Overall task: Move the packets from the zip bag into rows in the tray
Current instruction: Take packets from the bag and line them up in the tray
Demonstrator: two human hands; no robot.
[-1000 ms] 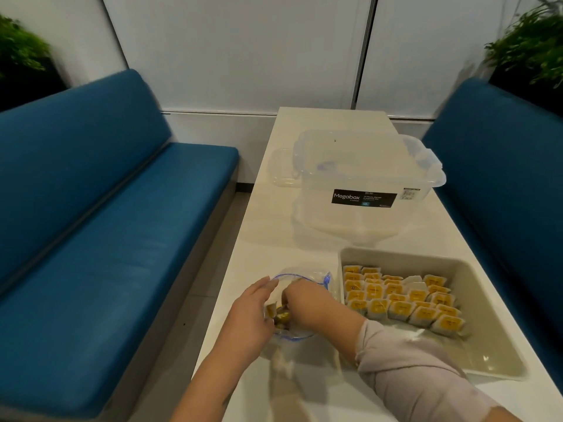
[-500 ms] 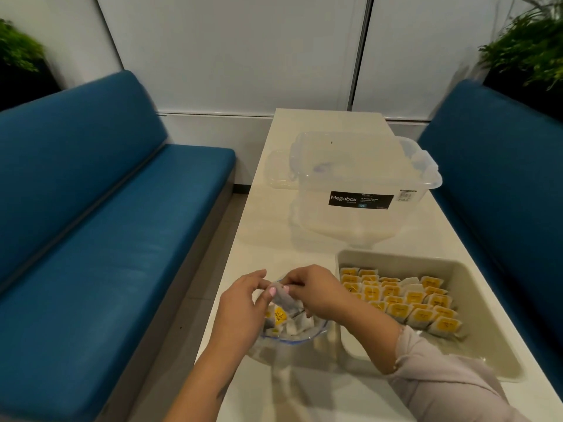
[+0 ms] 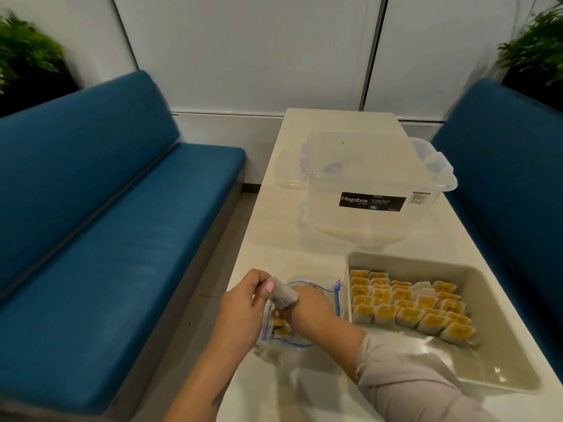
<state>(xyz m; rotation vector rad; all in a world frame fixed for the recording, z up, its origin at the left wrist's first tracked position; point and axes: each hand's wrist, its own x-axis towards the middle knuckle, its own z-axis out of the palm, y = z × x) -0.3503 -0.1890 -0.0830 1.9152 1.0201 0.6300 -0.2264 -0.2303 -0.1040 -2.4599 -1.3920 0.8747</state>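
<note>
Left hand [image 3: 240, 303] fingers pinching one pale packet [image 3: 283, 295], right hand [image 3: 307, 310] reaching into zip bag [image 3: 304, 344] just beneath, finger state hidden, tray [image 3: 493, 303] lying beside, rows of packets [image 3: 408, 306] sitting inside.

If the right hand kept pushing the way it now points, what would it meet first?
The right hand points left and down into the zip bag, so it would most likely meet the loose packets lying there first. Its fingers are hidden behind the left hand's packet, so depth is uncertain.
</note>
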